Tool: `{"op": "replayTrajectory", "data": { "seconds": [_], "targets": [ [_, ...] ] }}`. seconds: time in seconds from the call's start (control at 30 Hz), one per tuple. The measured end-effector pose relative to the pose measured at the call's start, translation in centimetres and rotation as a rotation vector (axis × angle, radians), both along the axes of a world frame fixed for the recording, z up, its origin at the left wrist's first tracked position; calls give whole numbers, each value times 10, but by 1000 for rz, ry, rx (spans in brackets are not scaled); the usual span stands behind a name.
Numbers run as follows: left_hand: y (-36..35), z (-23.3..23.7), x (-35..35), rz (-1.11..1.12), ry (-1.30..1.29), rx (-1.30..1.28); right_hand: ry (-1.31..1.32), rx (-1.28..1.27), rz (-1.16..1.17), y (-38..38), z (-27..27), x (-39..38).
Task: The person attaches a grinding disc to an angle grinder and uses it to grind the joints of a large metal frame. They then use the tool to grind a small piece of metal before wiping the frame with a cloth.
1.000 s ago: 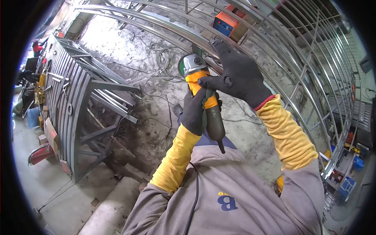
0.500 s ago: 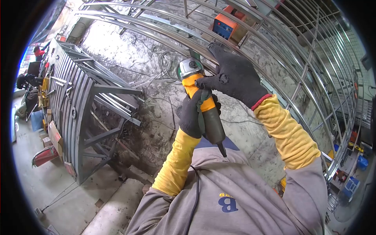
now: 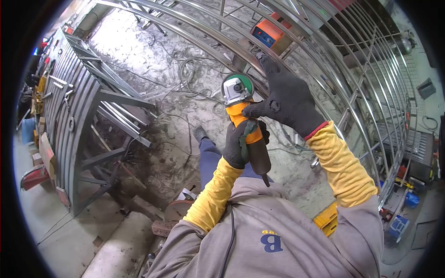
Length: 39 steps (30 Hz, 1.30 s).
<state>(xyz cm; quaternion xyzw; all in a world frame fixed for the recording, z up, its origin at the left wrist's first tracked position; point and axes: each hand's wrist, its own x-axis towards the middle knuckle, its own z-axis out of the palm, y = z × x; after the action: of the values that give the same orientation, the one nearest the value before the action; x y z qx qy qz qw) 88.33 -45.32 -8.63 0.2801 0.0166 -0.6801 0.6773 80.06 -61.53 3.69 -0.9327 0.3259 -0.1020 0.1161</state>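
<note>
My left hand [image 3: 235, 146], in a dark grey work glove, is wrapped round the body of an angle grinder [image 3: 258, 156]. The tool has a silver gear head, an orange neck and a green disc [image 3: 246, 82] at its far end. My right hand [image 3: 292, 99], gloved alike with a red cuff, is spread open beside the grinder. Its thumb reaches to the orange neck, and its fingers stretch toward the shiny metal tubes of a large curved frame [image 3: 241, 53]. The disc sits close beside a lower tube of that frame.
An orange machine with a blue panel [image 3: 271, 33] stands behind the tubes. On the left is a slatted metal workbench [image 3: 83, 106] with tools on top and tubes stored beneath. Cables [image 3: 190, 69] lie over the dusty floor. A yellow crate [image 3: 327, 218] sits beside me at right.
The grinder and both hands have shifted slightly right and down in view, and more of the green disc shows. My leg and the yellow crate have come into sight.
</note>
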Motion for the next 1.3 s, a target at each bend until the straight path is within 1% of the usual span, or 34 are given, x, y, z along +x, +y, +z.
{"op": "replayTrajectory", "data": {
  "seconds": [0.03, 0.1, 0.17, 0.23, 0.3, 0.37, 0.4, 0.47, 0.5, 0.53, 0.57, 0.6, 0.63, 0.7, 0.77, 0.8, 0.83, 0.9, 1.0, 1.03, 1.1, 1.17, 1.2, 1.3],
  "targets": [
    [-3, -3, 0, 17, -55, -22, 43, 11, -25, 2, 3, 2],
    [-9, -9, 3, 57, -37, -49, 102, 15, -35, 5, 6, 6],
    [-15, -10, 8, 101, -22, -73, 173, 48, -126, 7, 8, 10],
    [-19, -8, 13, 121, -84, -90, 165, 37, -126, 8, 9, 10],
    [-24, -9, 17, 165, -19, -90, 153, 24, -130, 7, 8, 9],
    [-29, -15, 19, 148, 102, -90, 14, -31, -78, 6, 3, 7],
    [-29, -20, 15, 147, 87, -119, 26, -38, -67, 5, 3, 7],
    [-20, -19, 0, 130, 63, -88, -86, -83, 8, 4, 3, 6],
    [-14, -17, -9, 101, 27, -53, -77, -87, 18, 4, 4, 6],
    [-8, -16, -17, 69, 71, -125, -24, -28, -13, 2, 6, 5],
    [-1, -9, -24, 21, 114, -116, 31, 29, -46, 2, 7, 3],
    [5, -7, -32, -6, 128, -132, -10, 39, -24, 2, 7, 2],
    [10, -5, -38, -32, 141, -148, 3, 35, -14, 2, 7, 2],
    [12, -5, -45, -32, 188, -141, -16, 45, 8, 0, 4, -1],
    [8, -16, -48, 113, -37, -114, 39, 41, 2, 2, 2, -2],
    [4, -25, -45, 139, -42, -123, 77, -17, -17, 5, 2, -1],
    [-1, -33, -41, 156, -113, -103, 113, -76, -37, 7, 2, 1],
    [-10, -40, -31, 159, -37, -128, 141, -85, -54, 8, 0, 2],
    [-21, -34, -25, 198, 44, -154, 126, -135, -31, 7, -5, 3],
    [-23, -34, -26, 202, 50, -155, 112, -172, -8, 6, -6, 2],
    [-29, -34, -26, 196, -24, -141, 101, -212, 16, 3, -6, 3],
    [-31, -35, -27, 196, 19, -146, 113, -131, -19, 5, -3, 4],
    [-31, -35, -27, 196, 55, -151, 115, -130, -19, 4, -4, 3],
    [-30, -33, -25, 195, 36, -149, 108, -147, -24, 5, -4, 3]
  ]
}}
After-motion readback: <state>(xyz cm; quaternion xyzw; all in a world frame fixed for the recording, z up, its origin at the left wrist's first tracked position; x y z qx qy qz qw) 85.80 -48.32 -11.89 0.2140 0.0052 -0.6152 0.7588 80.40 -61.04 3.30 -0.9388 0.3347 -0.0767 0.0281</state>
